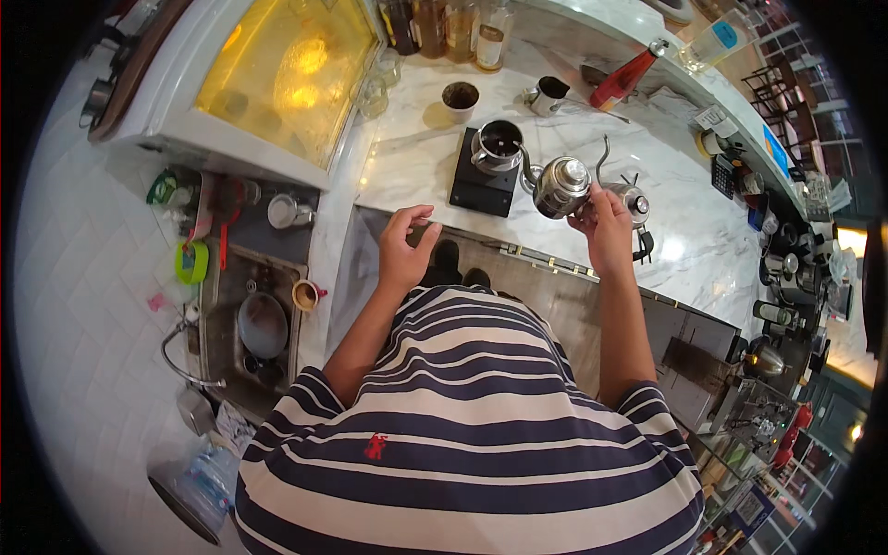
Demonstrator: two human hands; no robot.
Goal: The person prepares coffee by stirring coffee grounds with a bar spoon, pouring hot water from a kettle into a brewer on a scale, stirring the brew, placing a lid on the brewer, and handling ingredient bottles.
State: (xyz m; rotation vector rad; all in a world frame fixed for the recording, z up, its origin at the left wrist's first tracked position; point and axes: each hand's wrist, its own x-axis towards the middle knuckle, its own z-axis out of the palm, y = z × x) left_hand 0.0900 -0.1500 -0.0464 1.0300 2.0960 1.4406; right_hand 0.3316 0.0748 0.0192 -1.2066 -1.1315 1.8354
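My right hand [605, 225] is closed around the handle side of a steel gooseneck kettle [563, 186], whose spout tip is at the rim of a steel pot [498, 147] with dark contents. That pot stands on a black digital scale [483, 194]. Whether liquid is flowing I cannot tell. My left hand [408, 248] hovers at the counter's front edge, fingers apart, holding nothing. Just beyond my right hand stands a second gooseneck kettle [635, 201]. A paper cup [460, 102] with dark contents and a small steel pitcher [548, 96] stand behind the scale.
A red bottle [624, 78] stands at the marble counter's [687, 222] raised back ledge. Several glass bottles [461, 31] and drinking glasses [371, 96] are at the back left. Left of me are a sink [232, 347] holding a pan [263, 325] and a coffee-stained cup [305, 295].
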